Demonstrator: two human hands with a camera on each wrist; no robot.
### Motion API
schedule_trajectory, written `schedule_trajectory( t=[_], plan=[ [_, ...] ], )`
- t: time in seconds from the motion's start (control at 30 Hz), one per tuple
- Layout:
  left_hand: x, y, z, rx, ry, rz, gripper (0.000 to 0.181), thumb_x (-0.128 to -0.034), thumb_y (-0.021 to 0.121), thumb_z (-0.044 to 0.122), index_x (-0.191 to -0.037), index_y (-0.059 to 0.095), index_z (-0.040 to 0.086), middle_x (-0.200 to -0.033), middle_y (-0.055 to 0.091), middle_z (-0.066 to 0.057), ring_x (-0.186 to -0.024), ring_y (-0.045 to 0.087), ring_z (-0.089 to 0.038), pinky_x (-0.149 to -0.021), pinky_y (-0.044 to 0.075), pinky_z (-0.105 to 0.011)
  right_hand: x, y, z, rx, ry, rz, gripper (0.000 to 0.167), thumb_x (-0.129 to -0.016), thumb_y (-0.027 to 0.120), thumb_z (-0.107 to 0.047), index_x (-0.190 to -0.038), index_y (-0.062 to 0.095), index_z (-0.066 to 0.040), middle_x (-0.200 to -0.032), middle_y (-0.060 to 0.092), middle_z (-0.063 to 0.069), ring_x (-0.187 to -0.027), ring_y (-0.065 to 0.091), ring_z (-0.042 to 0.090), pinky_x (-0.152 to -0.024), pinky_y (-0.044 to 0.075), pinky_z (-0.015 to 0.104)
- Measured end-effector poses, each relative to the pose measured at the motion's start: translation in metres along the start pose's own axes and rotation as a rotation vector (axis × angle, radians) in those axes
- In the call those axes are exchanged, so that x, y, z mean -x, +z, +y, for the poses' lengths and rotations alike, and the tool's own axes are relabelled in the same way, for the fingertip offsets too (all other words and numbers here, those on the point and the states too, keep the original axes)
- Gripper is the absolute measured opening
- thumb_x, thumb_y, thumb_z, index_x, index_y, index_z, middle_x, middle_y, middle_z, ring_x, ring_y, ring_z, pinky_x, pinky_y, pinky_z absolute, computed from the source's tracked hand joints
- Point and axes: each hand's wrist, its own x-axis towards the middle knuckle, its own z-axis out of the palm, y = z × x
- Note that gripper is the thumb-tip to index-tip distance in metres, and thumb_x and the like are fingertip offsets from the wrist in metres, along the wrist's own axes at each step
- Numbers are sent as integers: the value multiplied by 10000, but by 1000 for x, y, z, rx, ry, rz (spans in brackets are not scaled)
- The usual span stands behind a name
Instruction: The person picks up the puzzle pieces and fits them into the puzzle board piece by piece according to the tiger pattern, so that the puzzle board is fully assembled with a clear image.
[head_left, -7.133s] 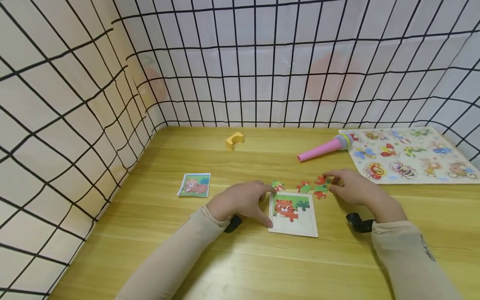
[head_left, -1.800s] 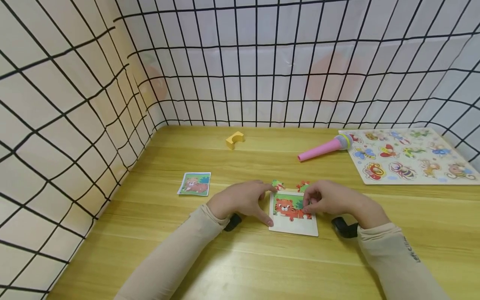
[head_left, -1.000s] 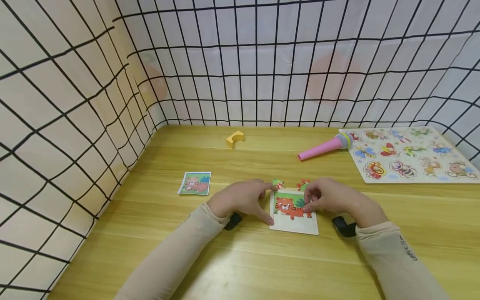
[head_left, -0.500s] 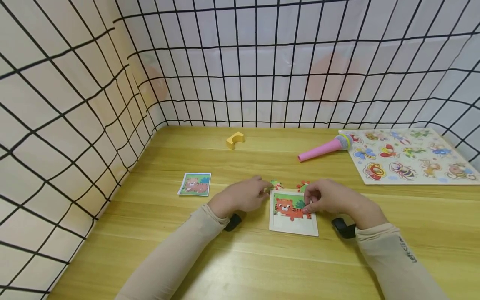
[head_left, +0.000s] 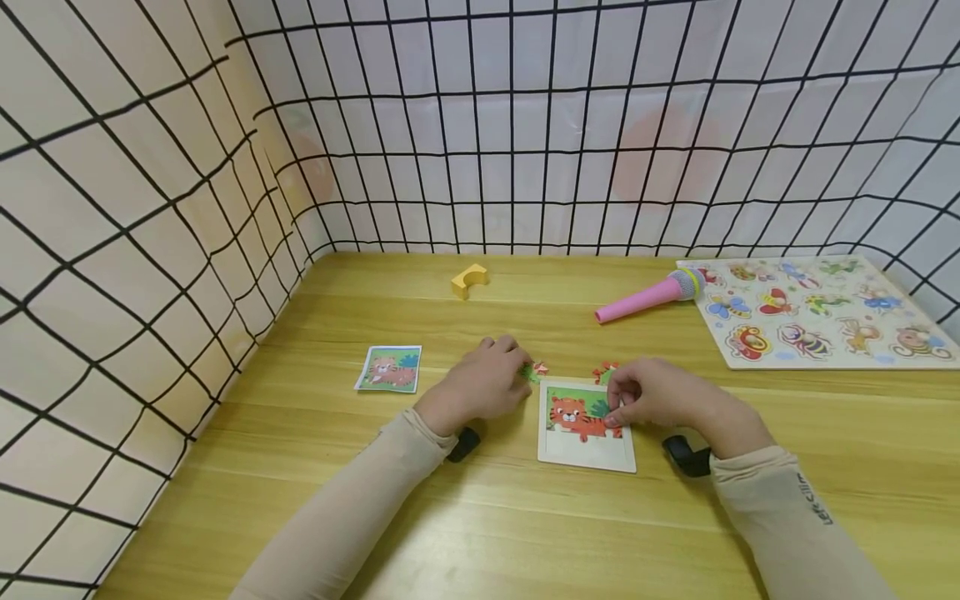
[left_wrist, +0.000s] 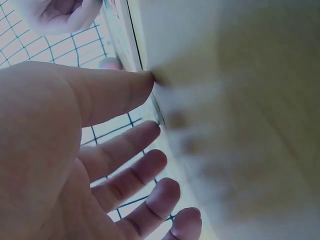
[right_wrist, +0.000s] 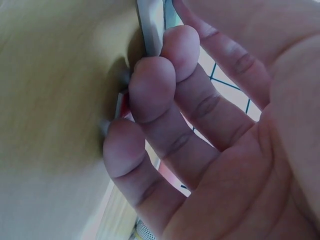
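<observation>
The jigsaw board [head_left: 588, 454], pale-framed, lies in front of me with part of a red tiger picture in its upper area and a bare strip below. My right hand [head_left: 663, 396] is at the board's right side, thumb and forefinger pinching a puzzle piece at the tiger's rear; the piece is mostly hidden. In the right wrist view its other fingers [right_wrist: 152, 87] are curled close to the table. My left hand [head_left: 483, 379] is left of the board, its fingertips touching a loose green-and-red puzzle piece [head_left: 536, 369]. Another loose piece [head_left: 604, 371] lies above the board, partly behind my right hand.
A small tiger picture card [head_left: 390, 369] lies to the left. Farther back are a yellow arched block [head_left: 469, 281], a pink toy microphone [head_left: 648, 297] and a white insect puzzle board [head_left: 817, 321]. Black wire mesh [head_left: 510, 150] borders the table [head_left: 480, 533].
My left hand has let go of the board's left edge, and the green-and-red piece has slid left with its fingers. My right hand, earlier among the loose pieces, has stayed on the board recently.
</observation>
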Motion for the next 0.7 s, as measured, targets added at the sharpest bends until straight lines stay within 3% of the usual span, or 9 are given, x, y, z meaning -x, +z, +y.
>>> schedule_trajectory(
  t=[0.23,0.5,0.7],
  plan=[
    [2,-4,-2,26,-25,-6,489,-1001,618,388,-1445,562,192,-1302,544,-45,-1075,505,-217,-868,467,-364,0,-1,-2,-1,0,-8,212,-828,845,-216,-787,648,-151,-687,503,-42,-652,466,125,-595,373,282],
    [3,-7,-2,84,-66,14,351,-958,700,364,-1273,679,211,-1229,592,-24,-1063,548,-227,-867,487,-385,1,0,-2,-1,-6,-10,210,-833,841,-213,-790,645,-150,-689,504,-44,-657,468,126,-598,374,283],
    [3,-8,-6,93,-97,19,330,-943,715,389,-1188,708,168,-1152,592,5,-978,575,-190,-791,494,-350,1,0,-2,2,-2,-12,209,-836,839,-224,-797,646,-154,-698,508,-44,-665,468,128,-602,375,286]
  ],
)
